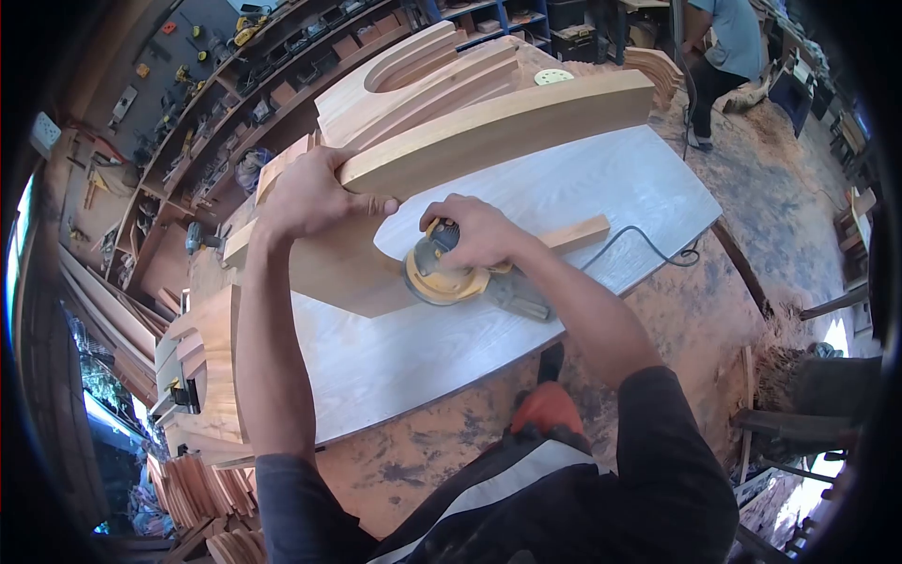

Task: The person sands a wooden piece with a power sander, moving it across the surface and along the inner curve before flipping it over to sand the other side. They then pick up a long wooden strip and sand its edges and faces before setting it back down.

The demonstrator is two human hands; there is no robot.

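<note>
My left hand (315, 193) is closed over the near end of a curved wooden workpiece (507, 127), thumb along its edge. The workpiece has a long thick rail and a flat lower part (343, 268), and it rests on a pale tabletop (376, 371). My right hand (479, 233) grips a yellow and black orbital sander (437, 273) from above, with fingers wrapped round its body. The sander's pad is against or very close to the edge of the flat part; exact contact is hidden. A dust canister (517, 299) sticks out from it, below my right wrist.
A wooden strip (578, 233) and a black cable (634, 240) lie right of the sander. Behind the rail are shaped wooden parts (404, 75) and a sanding disc (554, 76). A drill (194, 238) sits left. Another person (723, 47) stands at the back right, near sawdust.
</note>
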